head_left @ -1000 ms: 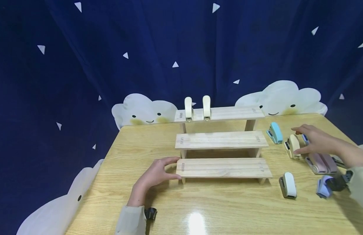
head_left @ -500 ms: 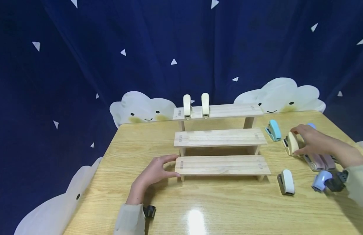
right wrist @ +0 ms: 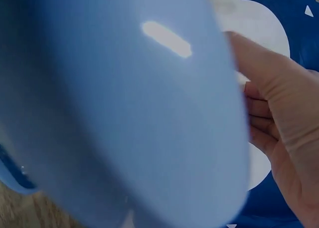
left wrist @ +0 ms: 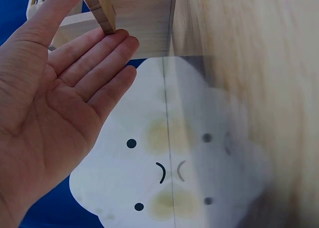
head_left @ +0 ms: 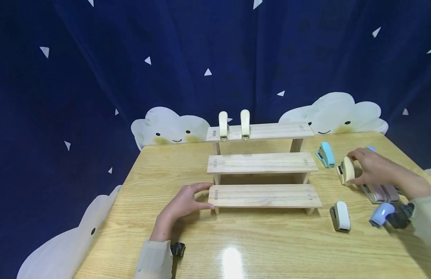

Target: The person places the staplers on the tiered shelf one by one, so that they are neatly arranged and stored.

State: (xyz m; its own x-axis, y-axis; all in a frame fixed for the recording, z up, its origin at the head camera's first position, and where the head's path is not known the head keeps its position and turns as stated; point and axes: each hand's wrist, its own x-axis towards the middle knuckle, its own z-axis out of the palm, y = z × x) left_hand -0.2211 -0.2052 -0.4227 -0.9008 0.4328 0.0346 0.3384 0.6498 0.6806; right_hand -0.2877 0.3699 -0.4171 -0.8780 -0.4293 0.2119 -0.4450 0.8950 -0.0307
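Observation:
Thumb and fingers of my right hand [head_left: 374, 168] hold a cream stapler [head_left: 347, 170] at its two ends, at the table's right side. In the right wrist view this hand [right wrist: 289, 118] is partly covered by a light blue stapler [right wrist: 164, 118] close to the camera, which hides the cream one. My left hand [head_left: 182, 203] spans the left end of the lowest step of a three-step wooden rack [head_left: 264, 195], thumb at the front corner and fingers at the back corner. The left wrist view shows this hand [left wrist: 60, 108] with its fingertips at the board's edge [left wrist: 102, 11].
Two cream staplers [head_left: 223, 126] stand on the top step. Around my right hand are a turquoise stapler [head_left: 326, 154], a white stapler [head_left: 341, 216], pink staplers [head_left: 376, 192] and a light blue stapler [head_left: 381, 214]. A dark blue curtain [head_left: 187, 46] hangs behind the table [head_left: 159, 166].
My right hand's fingers have closed in on the cream stapler, which sits in nearly the same place. My left hand stays at the rack; the head view has shifted slightly.

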